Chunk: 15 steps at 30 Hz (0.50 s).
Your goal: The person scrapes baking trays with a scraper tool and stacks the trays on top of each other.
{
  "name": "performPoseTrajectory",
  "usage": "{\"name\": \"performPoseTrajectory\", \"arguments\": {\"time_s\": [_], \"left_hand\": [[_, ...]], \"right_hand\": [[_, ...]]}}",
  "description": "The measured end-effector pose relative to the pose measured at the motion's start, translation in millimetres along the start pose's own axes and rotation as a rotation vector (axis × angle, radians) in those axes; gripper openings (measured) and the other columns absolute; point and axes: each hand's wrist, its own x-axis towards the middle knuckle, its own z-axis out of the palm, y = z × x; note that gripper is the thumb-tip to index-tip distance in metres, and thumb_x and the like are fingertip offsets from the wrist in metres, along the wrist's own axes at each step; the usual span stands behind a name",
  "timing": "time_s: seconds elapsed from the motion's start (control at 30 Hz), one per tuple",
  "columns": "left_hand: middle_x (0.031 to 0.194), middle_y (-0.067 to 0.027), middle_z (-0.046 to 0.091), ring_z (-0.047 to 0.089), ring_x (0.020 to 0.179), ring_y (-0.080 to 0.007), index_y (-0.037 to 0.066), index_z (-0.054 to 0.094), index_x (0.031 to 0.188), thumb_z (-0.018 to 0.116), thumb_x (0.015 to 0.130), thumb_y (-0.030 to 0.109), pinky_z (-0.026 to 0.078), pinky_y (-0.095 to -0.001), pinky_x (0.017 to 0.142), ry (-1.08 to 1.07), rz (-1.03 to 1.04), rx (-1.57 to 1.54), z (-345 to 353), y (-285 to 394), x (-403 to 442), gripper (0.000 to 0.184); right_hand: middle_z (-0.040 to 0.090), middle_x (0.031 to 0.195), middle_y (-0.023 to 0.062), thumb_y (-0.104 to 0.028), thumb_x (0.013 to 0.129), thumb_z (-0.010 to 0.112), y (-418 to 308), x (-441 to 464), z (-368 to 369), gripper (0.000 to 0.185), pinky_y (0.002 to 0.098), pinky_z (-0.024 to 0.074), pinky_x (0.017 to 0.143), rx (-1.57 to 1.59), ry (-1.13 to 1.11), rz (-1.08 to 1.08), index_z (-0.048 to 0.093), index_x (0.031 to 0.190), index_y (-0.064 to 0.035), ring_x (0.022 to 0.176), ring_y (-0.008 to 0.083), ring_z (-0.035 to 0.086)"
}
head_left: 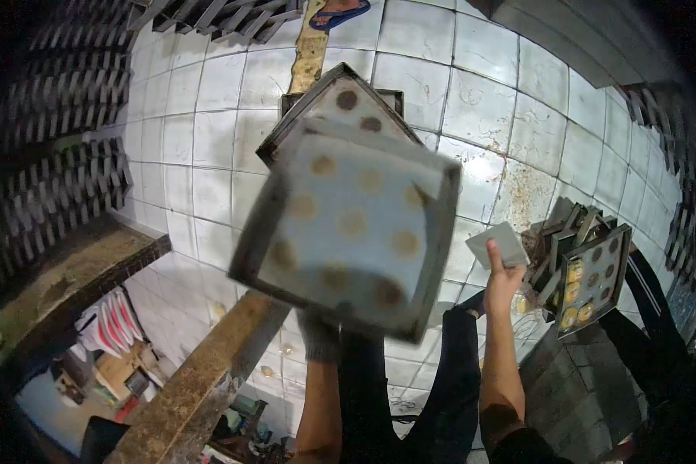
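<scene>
My left hand (pixel 319 336), in a grey glove, grips the near edge of a square metal baking tray (pixel 353 247). This tray is raised and tilted, slightly blurred, with round brown marks on its liner or base. Its edge hides my left fingers. Under it, partly covered, lies another metal tray (pixel 367 107) with dark round spots. In my right hand (pixel 503 286) is a flat grey square scraper (pixel 496 244), thumb on top, held apart from the trays. Further right, a tilted tray (pixel 607 267) carries several yellow round pastries (pixel 574 294) along one side.
Stacked dark metal trays (pixel 50 185) line the left; more (pixel 224 19) stand at the back. A wooden beam (pixel 201 371) runs diagonally at lower left. White floor tiles (pixel 479 100) bear brown crumbs. A person's sandalled foot (pixel 339 14) shows at the top, a striped dark garment (pixel 651 290) at right.
</scene>
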Motion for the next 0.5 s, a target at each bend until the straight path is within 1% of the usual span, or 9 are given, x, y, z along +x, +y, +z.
{"name": "performPoseTrajectory", "arguments": {"time_s": [0.1, 0.17, 0.3, 0.33, 0.37, 0.4, 0.43, 0.47, 0.5], "left_hand": [[0.086, -0.0098, 0.058, 0.063, 0.076, -0.0310, 0.007, 0.056, 0.087, 0.059, 0.087, 0.008, 0.058, -0.0510, 0.080, -0.131, -0.007, -0.064, 14.0, -7.7, 101.5, 0.004], [0.081, -0.0061, 0.056, 0.062, 0.072, -0.0267, 0.009, 0.055, 0.081, 0.058, 0.088, 0.007, 0.059, -0.0488, 0.076, -0.285, 0.078, -0.145, 30.1, -13.6, 165.7, 0.008], [0.072, -0.0022, 0.054, 0.061, 0.065, -0.0223, 0.012, 0.053, 0.075, 0.059, 0.085, 0.006, 0.059, -0.0452, 0.069, -0.236, 0.007, -0.186, 21.5, -34.8, 262.2, 0.013], [0.067, -0.0018, 0.052, 0.058, 0.059, -0.0219, 0.013, 0.052, 0.072, 0.059, 0.084, 0.007, 0.058, -0.0442, 0.065, -0.329, 0.045, -0.202, 11.3, -41.2, 282.8, 0.015], [0.062, -0.0015, 0.050, 0.056, 0.054, -0.0215, 0.014, 0.052, 0.070, 0.059, 0.083, 0.007, 0.058, -0.0432, 0.062, -0.418, 0.081, -0.220, 7.1, -45.8, 294.7, 0.017], [0.062, -0.0015, 0.050, 0.056, 0.054, -0.0215, 0.014, 0.052, 0.070, 0.059, 0.083, 0.007, 0.058, -0.0432, 0.062, -0.416, 0.058, -0.219, 3.0, -49.9, 307.0, 0.017], [0.062, -0.0013, 0.051, 0.056, 0.054, -0.0210, 0.014, 0.052, 0.069, 0.060, 0.083, 0.008, 0.058, -0.0430, 0.062, -0.316, 0.002, -0.245, 2.4, -53.0, 315.9, 0.017], [0.065, -0.0019, 0.053, 0.057, 0.058, -0.0209, 0.014, 0.052, 0.069, 0.062, 0.083, 0.009, 0.058, -0.0423, 0.064, -0.356, -0.046, -0.214, 8.9, -51.1, 309.2, 0.017], [0.068, -0.0026, 0.056, 0.059, 0.061, -0.0208, 0.014, 0.053, 0.069, 0.063, 0.083, 0.010, 0.058, -0.0416, 0.066, -0.398, -0.092, -0.181, 16.5, -48.5, 301.3, 0.017]], "right_hand": [[0.074, 0.099, 0.0068, -0.016, 0.093, 0.078, -2.7, 18.3, 27.5, 0.025, 0.0278, 0.0505, 0.084, 0.009, -0.017, -0.039, 0.072, 0.105, 0.0047, 0.089, 0.0129, 0.065], [0.071, 0.104, 0.0050, -0.015, 0.093, 0.078, 11.8, 30.0, 32.1, 0.025, 0.0288, 0.0485, 0.087, 0.012, -0.070, -0.036, 0.069, 0.110, 0.0010, 0.094, 0.0127, 0.063], [0.072, 0.101, 0.0045, -0.014, 0.092, 0.078, 31.4, 24.5, 49.5, 0.023, 0.0277, 0.0482, 0.083, -0.050, -0.067, -0.014, 0.071, 0.107, 0.0010, 0.092, 0.0121, 0.064], [0.072, 0.101, 0.0045, -0.014, 0.092, 0.078, 33.8, 20.2, 52.6, 0.023, 0.0277, 0.0482, 0.083, -0.063, -0.048, -0.014, 0.071, 0.107, 0.0010, 0.092, 0.0121, 0.064], [0.072, 0.101, 0.0046, -0.015, 0.092, 0.078, 34.4, 14.8, 54.7, 0.023, 0.0279, 0.0483, 0.082, -0.080, -0.086, 0.019, 0.071, 0.107, 0.0012, 0.092, 0.0123, 0.064], [0.073, 0.100, 0.0047, -0.016, 0.092, 0.079, 37.3, 10.7, 56.2, 0.024, 0.0282, 0.0485, 0.082, -0.095, -0.124, 0.054, 0.071, 0.107, 0.0014, 0.091, 0.0125, 0.064], [0.073, 0.100, 0.0054, -0.017, 0.092, 0.079, 48.0, 8.6, 55.4, 0.025, 0.0287, 0.0490, 0.083, -0.072, -0.140, 0.059, 0.072, 0.107, 0.0016, 0.092, 0.0132, 0.065], [0.073, 0.101, 0.0062, -0.017, 0.092, 0.079, 54.4, 6.5, 51.2, 0.026, 0.0291, 0.0498, 0.084, -0.160, -0.171, 0.091, 0.072, 0.108, 0.0018, 0.093, 0.0138, 0.066], [0.074, 0.101, 0.0064, -0.017, 0.092, 0.079, 63.8, 3.0, 50.1, 0.026, 0.0291, 0.0500, 0.084, -0.130, -0.163, 0.134, 0.072, 0.109, 0.0018, 0.093, 0.0141, 0.066]]}}
